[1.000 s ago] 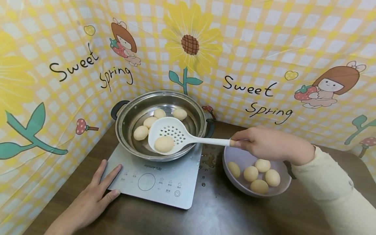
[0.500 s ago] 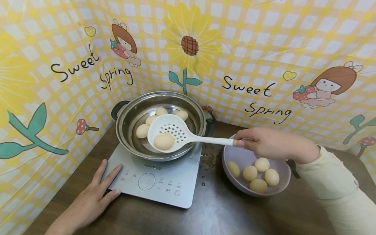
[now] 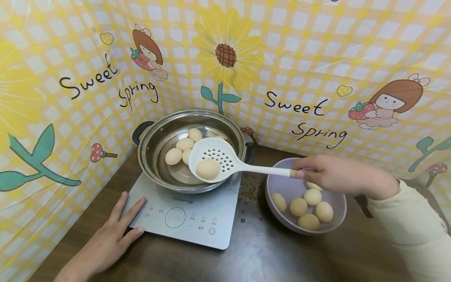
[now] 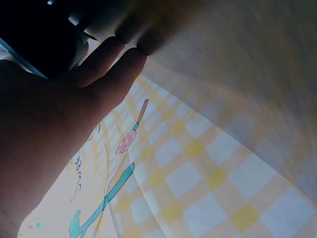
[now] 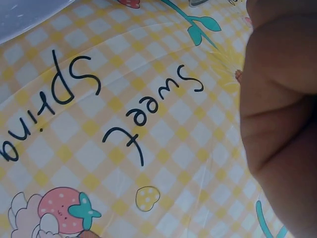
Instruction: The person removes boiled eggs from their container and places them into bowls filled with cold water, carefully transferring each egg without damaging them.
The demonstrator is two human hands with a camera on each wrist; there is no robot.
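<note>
My right hand (image 3: 334, 176) grips the end of a white slotted skimmer's handle (image 3: 267, 170). One egg (image 3: 208, 169) lies in the skimmer's perforated head, which hangs over the front right of a steel pot (image 3: 149, 170). Several other eggs (image 3: 174, 156) sit in water inside the pot, some partly hidden behind the skimmer. With fingers straight, my left hand (image 3: 105, 241) rests at the left edge of the white induction cooker (image 3: 223, 213) under the pot. A lilac bowl (image 3: 283, 186) with several eggs (image 3: 308, 222) stands below the right hand, which covers part of it.
Water drops (image 3: 249, 192) lie on the brown table (image 3: 246, 258) between cooker and bowl. A checked, printed cloth (image 3: 299, 47) covers the walls close behind the pot and bowl. The pot's black side handle (image 3: 141, 131) juts out at left.
My right hand has moved to the right, and the skimmer with its egg has shifted right and slightly up over the pot. The eggs in the pot have drifted. My left hand stays put.
</note>
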